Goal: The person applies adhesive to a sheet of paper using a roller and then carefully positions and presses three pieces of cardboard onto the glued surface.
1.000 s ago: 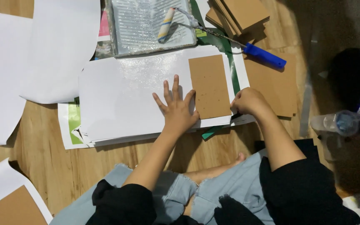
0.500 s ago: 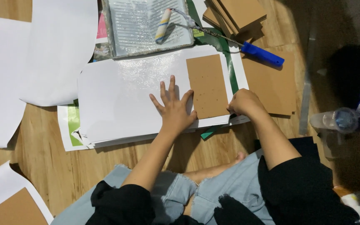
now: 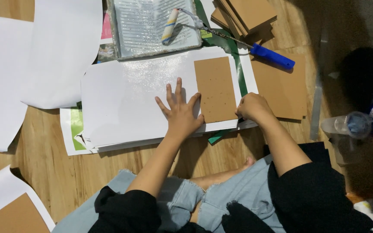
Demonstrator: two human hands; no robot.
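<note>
Left hand (image 3: 182, 114) flat, fingers spread, pressing white sheet (image 3: 130, 101) just left of brown card (image 3: 216, 89). Right hand (image 3: 252, 107) curled at card's lower right corner, grip unclear. Card lies on sheet, on floor. Step: seating card. Next needs firm, even pressure.

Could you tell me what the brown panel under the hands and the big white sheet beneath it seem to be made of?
The brown panel looks like stiff cardboard or thin fibreboard: matte, flat, clean-cut edges. The left hand lies beside it, the right hand at its lower corner. The white sheet looks like paper, its upper part glistening as though wet or coated; which, I cannot tell.
</note>
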